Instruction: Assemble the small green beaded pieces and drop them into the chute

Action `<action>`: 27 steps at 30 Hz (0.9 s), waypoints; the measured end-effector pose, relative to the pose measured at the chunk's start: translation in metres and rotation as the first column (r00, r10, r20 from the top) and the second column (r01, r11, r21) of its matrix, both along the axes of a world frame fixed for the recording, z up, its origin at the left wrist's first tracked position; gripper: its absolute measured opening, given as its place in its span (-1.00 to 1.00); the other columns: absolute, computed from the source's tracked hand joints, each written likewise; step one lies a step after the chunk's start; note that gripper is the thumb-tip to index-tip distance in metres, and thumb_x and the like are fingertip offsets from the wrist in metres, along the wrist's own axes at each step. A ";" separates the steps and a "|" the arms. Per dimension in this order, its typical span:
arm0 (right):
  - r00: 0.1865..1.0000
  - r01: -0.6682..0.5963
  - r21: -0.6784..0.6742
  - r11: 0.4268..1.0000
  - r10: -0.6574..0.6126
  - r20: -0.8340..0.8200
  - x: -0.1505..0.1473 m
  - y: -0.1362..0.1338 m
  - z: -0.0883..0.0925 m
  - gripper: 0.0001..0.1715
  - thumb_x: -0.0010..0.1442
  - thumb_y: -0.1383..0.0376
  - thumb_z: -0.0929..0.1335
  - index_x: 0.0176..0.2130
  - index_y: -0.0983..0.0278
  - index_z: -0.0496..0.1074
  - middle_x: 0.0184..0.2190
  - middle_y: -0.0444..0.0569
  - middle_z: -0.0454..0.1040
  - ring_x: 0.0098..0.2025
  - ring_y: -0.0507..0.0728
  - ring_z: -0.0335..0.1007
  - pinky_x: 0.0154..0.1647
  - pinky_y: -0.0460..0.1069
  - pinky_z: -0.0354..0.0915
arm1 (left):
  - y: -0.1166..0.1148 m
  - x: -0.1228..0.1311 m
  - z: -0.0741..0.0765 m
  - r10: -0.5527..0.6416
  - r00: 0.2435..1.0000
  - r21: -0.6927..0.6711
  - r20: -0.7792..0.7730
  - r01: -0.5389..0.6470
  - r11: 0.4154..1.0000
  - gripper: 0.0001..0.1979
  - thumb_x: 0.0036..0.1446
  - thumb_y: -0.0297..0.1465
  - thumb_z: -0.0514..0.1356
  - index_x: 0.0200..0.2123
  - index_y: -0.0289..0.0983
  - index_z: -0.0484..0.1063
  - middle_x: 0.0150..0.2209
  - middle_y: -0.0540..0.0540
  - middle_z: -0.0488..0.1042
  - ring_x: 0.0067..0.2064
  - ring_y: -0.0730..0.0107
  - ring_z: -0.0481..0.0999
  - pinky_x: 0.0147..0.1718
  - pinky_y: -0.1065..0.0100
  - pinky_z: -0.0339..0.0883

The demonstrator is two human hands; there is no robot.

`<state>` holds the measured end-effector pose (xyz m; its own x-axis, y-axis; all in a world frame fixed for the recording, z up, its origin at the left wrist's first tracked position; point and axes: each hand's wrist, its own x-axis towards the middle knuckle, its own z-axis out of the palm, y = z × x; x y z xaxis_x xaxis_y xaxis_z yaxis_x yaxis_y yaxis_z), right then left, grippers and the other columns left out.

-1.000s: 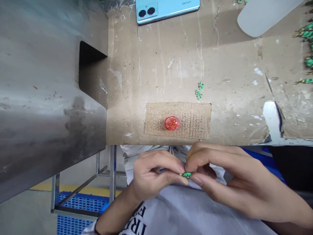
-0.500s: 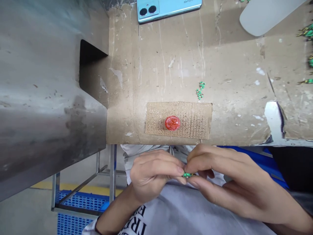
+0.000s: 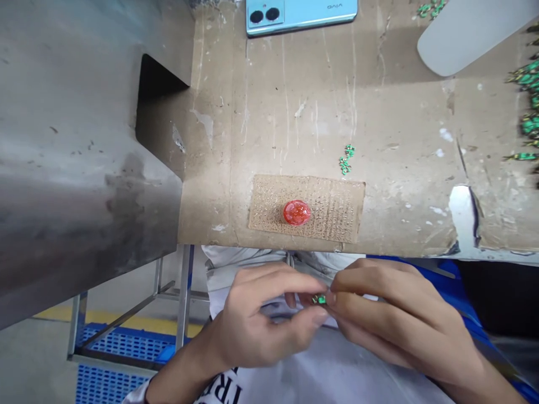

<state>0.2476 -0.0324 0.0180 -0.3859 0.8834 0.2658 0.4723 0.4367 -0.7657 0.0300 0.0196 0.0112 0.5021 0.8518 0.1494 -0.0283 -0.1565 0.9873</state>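
Note:
Just below the table edge, both hands meet in front of my body around a small green piece with gold-coloured metal parts (image 3: 320,299). My right hand (image 3: 400,314) pinches its right end between thumb and fingers, which hide part of it. Around its left end, the thumb and forefinger of my left hand (image 3: 269,320) stand apart, the forefinger above and the thumb below. On the table above my hands, a shiny red oval lump (image 3: 297,212) sits on a rough cardboard piece (image 3: 337,216). Several tiny green pieces (image 3: 346,160) lie just behind that cardboard.
A metal housing with a dark opening (image 3: 76,157) borders the table (image 3: 261,112) on the left. At the back lie a light-blue phone (image 3: 303,17) and a pale rounded object (image 3: 467,39). More green and gold pieces (image 3: 530,123) lie at the right edge.
My left thumb and forefinger have spread apart around the green piece. My right fingers have shifted and closed over its right end. The view has shifted slightly.

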 end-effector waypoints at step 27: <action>0.999 -0.025 0.078 0.997 0.027 -0.020 -0.005 0.005 -0.004 -0.77 0.43 0.44 0.29 -0.05 0.24 0.52 -0.21 -0.01 0.63 -0.40 0.09 0.54 -0.48 -0.01 0.46 | -0.001 0.014 0.011 0.109 0.993 -0.203 -0.032 -0.114 0.973 -0.79 -0.05 -0.71 0.24 -0.45 -0.30 0.51 -0.59 -0.01 0.61 -0.62 0.42 0.61 -0.61 0.57 0.48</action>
